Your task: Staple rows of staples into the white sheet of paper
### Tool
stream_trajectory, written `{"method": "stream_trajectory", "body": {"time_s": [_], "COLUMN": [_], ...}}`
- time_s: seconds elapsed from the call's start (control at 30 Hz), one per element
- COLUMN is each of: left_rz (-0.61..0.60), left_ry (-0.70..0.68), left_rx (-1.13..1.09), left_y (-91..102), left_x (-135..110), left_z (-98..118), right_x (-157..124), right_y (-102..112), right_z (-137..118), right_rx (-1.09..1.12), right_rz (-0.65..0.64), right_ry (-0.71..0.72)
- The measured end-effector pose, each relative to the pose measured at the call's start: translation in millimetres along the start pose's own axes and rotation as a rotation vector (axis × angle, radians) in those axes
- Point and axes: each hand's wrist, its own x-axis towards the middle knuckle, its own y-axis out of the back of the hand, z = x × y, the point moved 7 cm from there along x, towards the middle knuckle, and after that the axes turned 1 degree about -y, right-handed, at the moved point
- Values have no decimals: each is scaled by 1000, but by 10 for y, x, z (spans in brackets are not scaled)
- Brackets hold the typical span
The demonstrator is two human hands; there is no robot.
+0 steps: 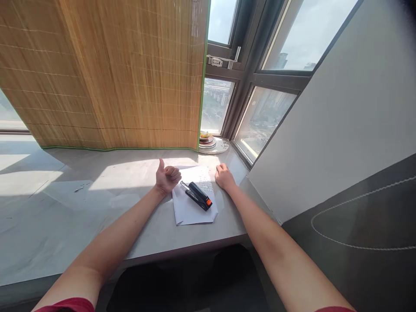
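Observation:
A black stapler (198, 197) with an orange patch at one end lies on white sheets of paper (191, 216). Its body is spread apart, with a metal strip showing toward the far left. Just left of the paper, my left hand (167, 177) has its fingers curled in and its thumb pointing up, with nothing in it. On the other side, my right hand (224, 177) rests closed on the ledge, apart from the stapler; nothing shows in its fingers. Handwriting or print covers the paper's upper right part.
Stacked plates (212, 146) stand in the far corner by the windows. A bamboo blind (130, 78) hangs along the back of the pale ledge (97, 203). The white wall (344, 108) slants along the right, and a pale cord (351, 247) loops below it.

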Motion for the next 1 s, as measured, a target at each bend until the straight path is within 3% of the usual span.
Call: {"method": "stream_trajectory", "body": {"time_s": [0.17,0.4,0.53,0.63,0.7,0.77,0.87,1.0], "left_rz": [75,65,86,316,556,687,591,458], "left_ry": [-33,-7,-141,-356,-502,-610,-622,-477], "left_rx": [106,182,252,459,721,1047,1361,1367], "left_y": [31,3,39,259,438,513,547,696], "left_x": [4,-8,27,29,-36,-82,2,160], "left_z": [18,-40,62,322,554,739,782,657], "right_x": [66,99,74,35,10,-7,-18,-29], "right_y": [-135,-191,-147,-84,-30,10,38,68], "right_z": [54,92,95,98,93,82,70,72], "right_rx": [32,92,113,137,155,166,180,195], "right_rz": [-21,-90,-85,-32,21,54,64,81], "right_ry": [-13,-60,-86,-120,-132,-133,-141,-161]}}
